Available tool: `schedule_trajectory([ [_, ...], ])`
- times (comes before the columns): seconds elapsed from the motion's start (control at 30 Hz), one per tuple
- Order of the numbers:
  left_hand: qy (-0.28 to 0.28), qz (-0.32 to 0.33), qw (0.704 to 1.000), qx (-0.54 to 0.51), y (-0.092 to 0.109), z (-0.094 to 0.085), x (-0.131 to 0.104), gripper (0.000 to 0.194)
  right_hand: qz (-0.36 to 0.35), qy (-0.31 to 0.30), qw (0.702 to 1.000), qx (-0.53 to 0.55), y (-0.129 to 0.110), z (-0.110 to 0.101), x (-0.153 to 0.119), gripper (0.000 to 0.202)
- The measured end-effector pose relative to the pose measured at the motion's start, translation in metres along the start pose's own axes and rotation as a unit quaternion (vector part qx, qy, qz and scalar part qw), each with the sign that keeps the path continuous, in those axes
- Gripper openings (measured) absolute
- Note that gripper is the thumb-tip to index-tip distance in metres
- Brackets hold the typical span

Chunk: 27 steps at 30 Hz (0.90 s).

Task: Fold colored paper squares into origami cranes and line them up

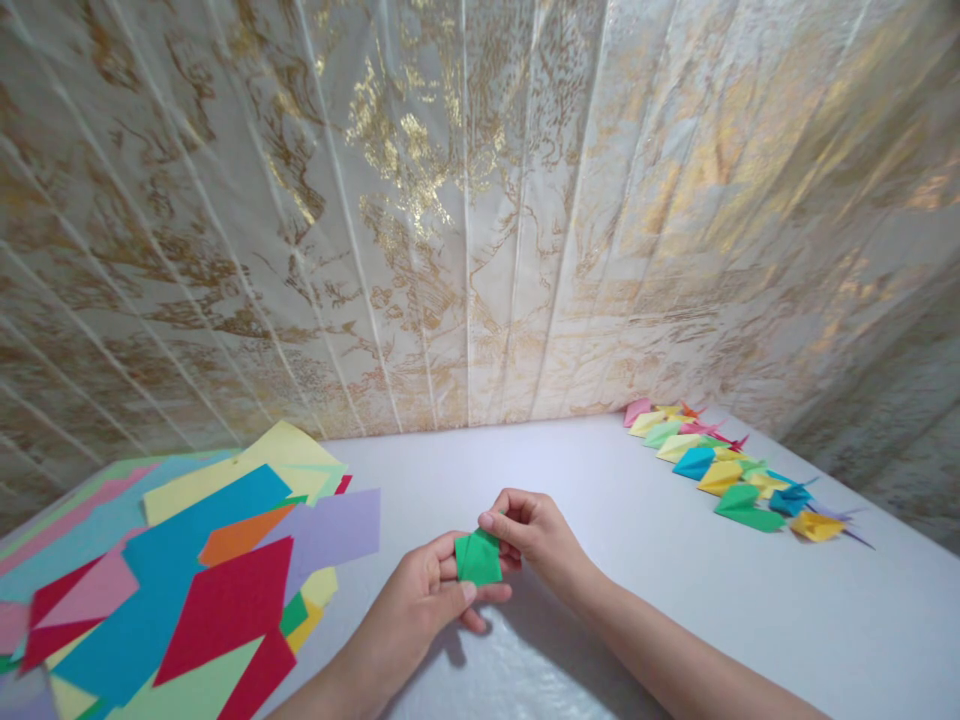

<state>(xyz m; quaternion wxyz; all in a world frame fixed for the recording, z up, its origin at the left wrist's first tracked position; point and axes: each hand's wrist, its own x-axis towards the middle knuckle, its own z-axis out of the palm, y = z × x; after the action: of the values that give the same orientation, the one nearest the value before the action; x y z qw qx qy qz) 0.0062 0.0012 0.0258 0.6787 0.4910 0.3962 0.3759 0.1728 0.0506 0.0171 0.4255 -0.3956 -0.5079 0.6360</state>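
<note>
A small green piece of folded paper point(480, 560) is held up over the white table, between both hands. My left hand point(439, 585) supports it from the left, with the thumb on its lower edge and the fingers behind it. With thumb and fingertips, my right hand point(536, 530) pinches its upper right corner. A fold line runs across the front of the paper; its back is hidden by the fingers.
Loose coloured paper sheets point(232, 605) lie spread over the table's left side. Rows of small folded paper figures point(694, 462) stand at the back right. The white table point(480, 460) ends at a wall covered with gold-patterned sheeting point(465, 250).
</note>
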Motion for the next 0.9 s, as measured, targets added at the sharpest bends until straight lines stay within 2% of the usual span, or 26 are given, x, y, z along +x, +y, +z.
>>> schedule_trajectory([
  [0.17, 0.070, -0.040, 0.996, 0.025, -0.001, 0.003, 0.002, 0.052, -0.031, -0.001, 0.999, -0.021, 0.000, 0.009, -0.006, 0.049],
  [0.3, 0.108, -0.025, 0.993, 0.040, -0.005, 0.004, 0.003, 0.052, -0.045, 0.003, 0.998, -0.037, 0.000, 0.013, -0.008, 0.049],
  [0.43, 0.080, 0.011, 0.996, 0.046, -0.001, 0.007, 0.000, 0.048, -0.023, 0.003, 1.000, -0.018, 0.000, 0.008, -0.003, 0.052],
  [0.57, 0.047, -0.010, 0.999, -0.014, 0.005, 0.009, -0.005, 0.054, -0.019, 0.004, 0.999, -0.028, 0.000, 0.002, 0.000, 0.055],
  [0.67, 0.040, -0.039, 0.997, -0.055, 0.008, 0.008, -0.007, 0.054, -0.047, -0.014, 0.998, -0.048, 0.001, -0.001, 0.000, 0.051],
  [0.8, 0.072, -0.053, 0.995, -0.045, 0.009, 0.004, -0.006, 0.055, -0.110, -0.054, 0.987, -0.101, -0.004, -0.006, -0.003, 0.038],
  [0.9, 0.089, -0.041, 0.995, -0.024, 0.008, -0.002, -0.004, 0.051, -0.225, -0.118, 0.940, -0.228, -0.014, -0.014, -0.004, 0.039],
])
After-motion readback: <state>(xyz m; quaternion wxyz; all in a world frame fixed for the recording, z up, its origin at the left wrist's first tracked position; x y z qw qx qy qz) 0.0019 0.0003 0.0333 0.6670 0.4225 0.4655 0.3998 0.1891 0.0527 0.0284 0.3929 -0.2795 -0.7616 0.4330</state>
